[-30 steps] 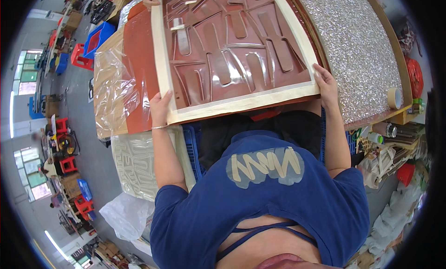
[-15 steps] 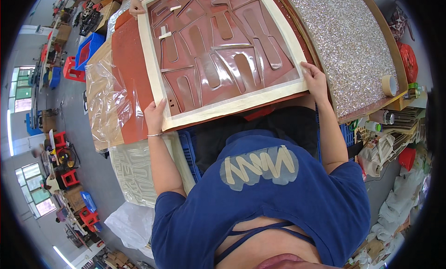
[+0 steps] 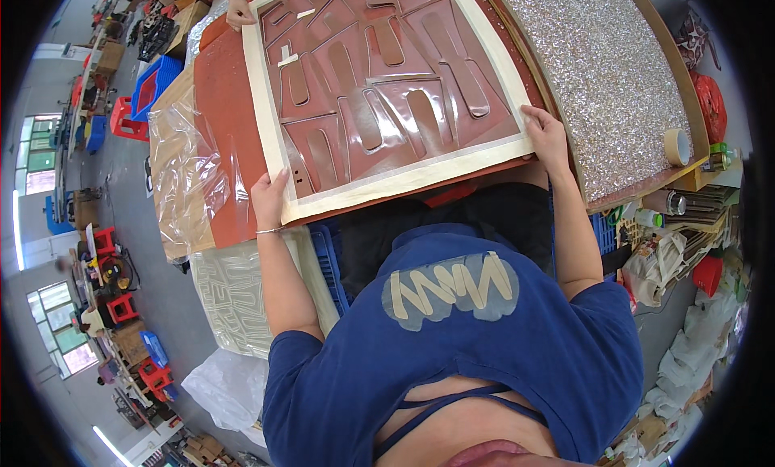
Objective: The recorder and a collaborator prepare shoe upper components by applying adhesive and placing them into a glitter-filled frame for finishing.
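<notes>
A clear plastic template (image 3: 379, 134) with raised outlines, long cut-outs and a cream tape border lies over a reddish-brown sheet (image 3: 484, 173) in front of me. My left hand (image 3: 270, 199) is closed on its near left corner, thumb on top and the other fingers hidden below. At the near right corner, my right hand (image 3: 546, 138) pinches the taped edge. Another person's hand (image 3: 240, 12) touches the far left corner. Small pale tape pieces (image 3: 288, 56) stick to the template.
Right of the template lies a glittery silver sheet (image 3: 601, 87) with a tape roll (image 3: 676, 147) on it. Crumpled clear film (image 3: 190, 172) covers the table's left side. A pale embossed plastic sheet (image 3: 230, 297) hangs near my left forearm. Blue crates (image 3: 327, 261) stand below the table edge.
The template has shifted slightly away from me and to the right, and a little more brown sheet shows along its near edge. Both my hands keep their hold.
</notes>
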Available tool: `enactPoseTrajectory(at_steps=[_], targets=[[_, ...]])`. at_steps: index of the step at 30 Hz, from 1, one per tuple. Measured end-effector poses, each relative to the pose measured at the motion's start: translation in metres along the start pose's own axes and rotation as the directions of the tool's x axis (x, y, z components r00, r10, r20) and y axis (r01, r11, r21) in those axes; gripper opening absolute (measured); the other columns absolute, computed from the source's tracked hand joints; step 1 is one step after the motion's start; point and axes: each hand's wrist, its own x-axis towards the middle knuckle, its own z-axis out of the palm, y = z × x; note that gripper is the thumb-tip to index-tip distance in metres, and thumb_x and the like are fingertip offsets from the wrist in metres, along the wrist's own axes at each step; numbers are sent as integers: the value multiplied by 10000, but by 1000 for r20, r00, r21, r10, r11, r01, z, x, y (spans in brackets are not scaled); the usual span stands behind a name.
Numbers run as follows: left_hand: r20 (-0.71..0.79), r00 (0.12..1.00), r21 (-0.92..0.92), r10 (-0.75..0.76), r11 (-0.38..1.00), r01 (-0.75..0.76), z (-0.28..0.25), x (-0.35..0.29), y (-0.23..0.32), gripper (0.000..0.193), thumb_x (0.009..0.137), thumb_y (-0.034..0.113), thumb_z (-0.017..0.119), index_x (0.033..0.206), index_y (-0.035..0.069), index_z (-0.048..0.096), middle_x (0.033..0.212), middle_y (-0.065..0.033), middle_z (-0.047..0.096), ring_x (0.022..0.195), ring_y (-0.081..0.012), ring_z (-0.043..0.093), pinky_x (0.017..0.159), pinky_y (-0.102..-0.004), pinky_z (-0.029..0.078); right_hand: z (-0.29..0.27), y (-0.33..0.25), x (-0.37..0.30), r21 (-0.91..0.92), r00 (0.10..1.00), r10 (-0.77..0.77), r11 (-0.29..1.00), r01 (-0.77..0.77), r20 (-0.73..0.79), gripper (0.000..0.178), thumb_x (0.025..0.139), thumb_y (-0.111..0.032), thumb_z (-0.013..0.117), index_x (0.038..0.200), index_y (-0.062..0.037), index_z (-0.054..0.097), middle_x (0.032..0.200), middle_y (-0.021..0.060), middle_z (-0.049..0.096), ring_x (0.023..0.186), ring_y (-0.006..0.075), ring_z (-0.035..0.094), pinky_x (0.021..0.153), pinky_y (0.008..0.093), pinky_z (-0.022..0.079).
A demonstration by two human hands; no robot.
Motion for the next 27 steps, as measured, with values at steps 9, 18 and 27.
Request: enactPoseTrajectory(at_steps=[9, 18, 27], targets=[[38, 999, -56, -23, 998, 25, -5, 8, -14, 276, 861, 189, 675, 987, -56, 661, 858, -43, 671, 729, -83, 590, 651, -236, 470, 3, -1, 0, -34, 1000, -5, 999, 5, -7, 307, 872, -85, 518, 1141, 20, 623, 1077, 182, 670, 1036, 240, 642, 892, 315, 478], [30, 999, -85, -43, 995, 45, -3, 7, -10, 255, 868, 179, 671, 981, -50, 660, 853, -42, 671, 717, -84, 601, 635, -231, 478, 0, -10, -1, -166, 999, -41, 985, 41, 1, 319, 880, -102, 496, 1158, -18, 627, 1018, 198, 677, 983, 269, 659, 858, 339, 497], [56, 997, -151, -49, 987, 57, -4, 9, -16, 239, 864, 165, 673, 965, -50, 661, 838, -41, 668, 699, -77, 594, 613, -227, 471, 3, -45, -4, -497, 999, 32, 868, -7, 42, 313, 886, -166, 479, 1166, -105, 605, 915, 239, 654, 890, 405, 623, 790, 468, 479]])
